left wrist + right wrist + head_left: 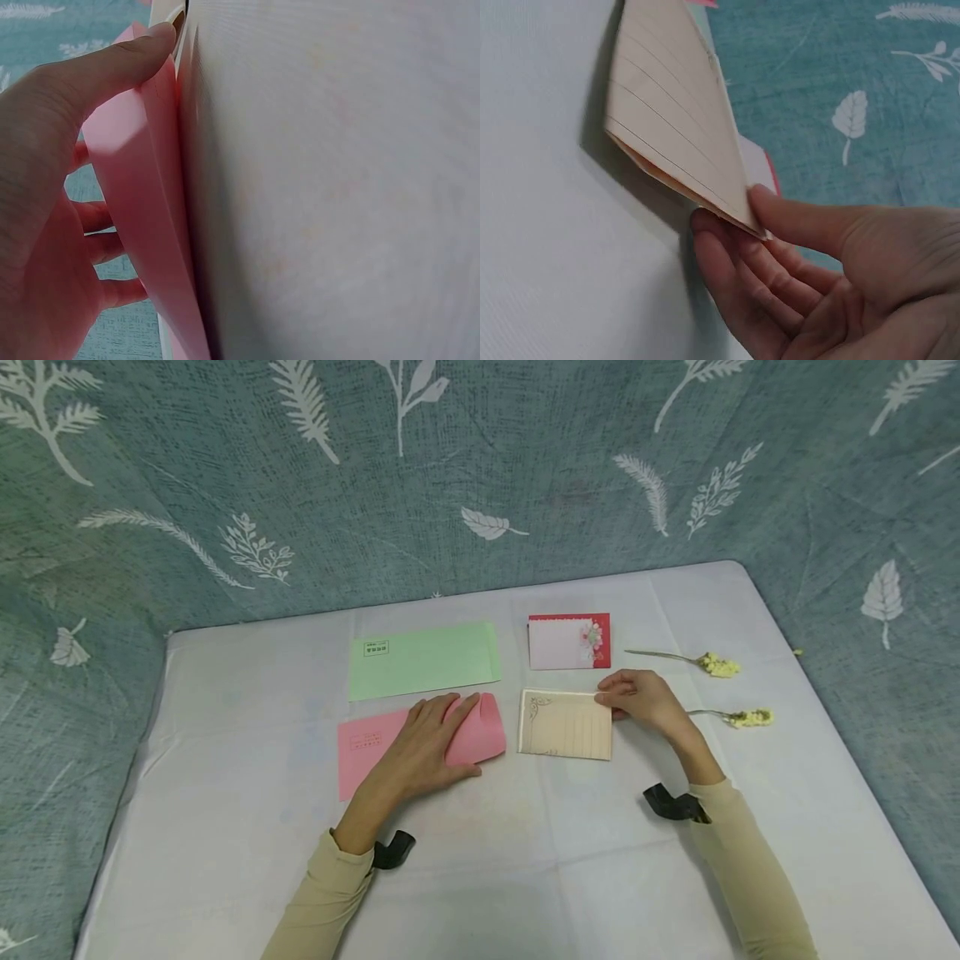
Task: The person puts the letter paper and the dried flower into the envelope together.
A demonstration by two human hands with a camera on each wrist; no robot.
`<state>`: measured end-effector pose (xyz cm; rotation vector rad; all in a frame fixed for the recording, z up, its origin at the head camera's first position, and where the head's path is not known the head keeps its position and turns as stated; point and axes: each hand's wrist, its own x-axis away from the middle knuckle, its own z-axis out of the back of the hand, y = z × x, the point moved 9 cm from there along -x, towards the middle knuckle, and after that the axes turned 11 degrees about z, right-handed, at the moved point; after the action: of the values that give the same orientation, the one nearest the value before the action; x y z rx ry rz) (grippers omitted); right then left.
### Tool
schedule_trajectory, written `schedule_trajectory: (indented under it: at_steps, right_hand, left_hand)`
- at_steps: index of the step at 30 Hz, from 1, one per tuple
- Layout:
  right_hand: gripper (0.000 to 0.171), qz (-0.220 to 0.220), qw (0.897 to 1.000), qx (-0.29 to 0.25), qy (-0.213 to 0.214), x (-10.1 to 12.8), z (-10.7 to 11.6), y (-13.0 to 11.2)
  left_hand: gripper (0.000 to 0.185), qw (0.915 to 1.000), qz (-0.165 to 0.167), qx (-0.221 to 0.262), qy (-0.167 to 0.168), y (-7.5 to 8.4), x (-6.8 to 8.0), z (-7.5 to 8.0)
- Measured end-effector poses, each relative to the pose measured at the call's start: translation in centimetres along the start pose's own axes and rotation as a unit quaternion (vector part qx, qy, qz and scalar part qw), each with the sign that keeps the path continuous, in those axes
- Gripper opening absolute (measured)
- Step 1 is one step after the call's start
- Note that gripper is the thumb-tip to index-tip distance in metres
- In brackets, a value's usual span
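We work on one white-covered table (225, 860) set against a leaf-print backdrop (150, 485). On it we count two envelopes, two cards and two dried flower sprigs. The green envelope (423, 658) lies flat at 11 o'clock from the table centre, untouched. The pink envelope (367, 747) sits just below it; our left hand (420, 752) grips its right end, thumb under and fingers over, bowing the mouth open. The beige lined card (564, 725) lies at 3 o'clock of that mouth, near but not yet inside; our right hand (645, 700) pinches its upper right corner between thumb and fingers, lifting that edge off the cloth. We judge insertion as not yet started: opening is done, sliding in remains. The red floral card (570, 641) rests at 12 o'clock of the beige card. The sprigs (716, 665) (746, 718) lie at 3 o'clock, apart from both hands.
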<state>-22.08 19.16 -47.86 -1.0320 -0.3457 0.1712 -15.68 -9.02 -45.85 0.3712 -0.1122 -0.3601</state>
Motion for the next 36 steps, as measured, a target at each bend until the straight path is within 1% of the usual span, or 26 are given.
schedule_trajectory:
  at_steps: [3,7,9,11,15,18,21,25,27,28,32,33,36]
  right_hand:
    - [0.042,0.001,0.999,-0.036,-0.001,-0.3,-0.3,0.4]
    - [0.058,-0.018,0.996,-0.088,-0.01,-0.5,-0.9,1.1]
    - [0.065,-0.024,0.995,-0.1,-0.017,-0.4,-1.2,1.3]
    - [0.068,-0.023,0.995,-0.096,-0.025,-0.3,-1.3,1.3]
    - [0.064,-0.023,0.995,-0.088,-0.049,-0.1,-1.7,1.2]
    - [0.059,-0.034,0.994,-0.089,-0.056,0.0,-2.0,1.4]
    - [0.056,-0.034,0.995,-0.081,-0.044,0.0,-1.9,1.4]
    - [0.042,-0.007,0.995,-0.095,-0.031,0.0,-2.0,0.8]
    - [0.039,0.003,0.995,-0.096,-0.022,0.0,-2.0,0.5]
    - [0.039,0.006,0.996,-0.089,-0.016,0.0,-1.8,0.4]
    - [0.049,0.008,0.997,-0.072,0.009,-0.1,-1.2,0.1]
    - [0.052,0.01,0.997,-0.073,0.015,-0.2,-1.1,0.1]
    - [0.052,0.019,0.995,-0.093,0.029,-0.3,-0.9,-0.4]
  left_hand:
    - [0.098,1.0,0.0,0.003,-0.001,0.0,0.0,0.1]
    - [0.098,1.0,-0.001,0.006,-0.002,0.0,0.1,0.0]
    - [0.098,1.0,0.002,0.007,-0.004,0.0,0.0,-0.1]
    - [0.097,0.9999,0.007,0.007,-0.006,-0.1,0.0,-0.1]
    - [0.097,0.9999,0.013,0.006,-0.01,-0.3,0.1,-0.2]
    - [0.097,0.9998,0.013,0.003,-0.012,-0.3,0.1,-0.3]
    - [0.097,0.9998,0.013,0.003,-0.014,-0.3,0.1,-0.3]
    - [0.097,0.9999,0.01,0.002,-0.008,-0.2,0.1,-0.2]
    - [0.097,1.0,0.007,0.002,-0.003,-0.1,0.1,-0.2]
    - [0.096,1.0,0.005,0.001,0.0,-0.1,0.0,-0.2]
    - [0.096,1.0,-0.002,0.0,0.007,0.0,0.0,-0.1]
    - [0.097,1.0,-0.003,-0.001,0.007,0.0,0.0,-0.1]
    - [0.098,1.0,-0.004,-0.003,0.007,0.0,-0.1,-0.1]
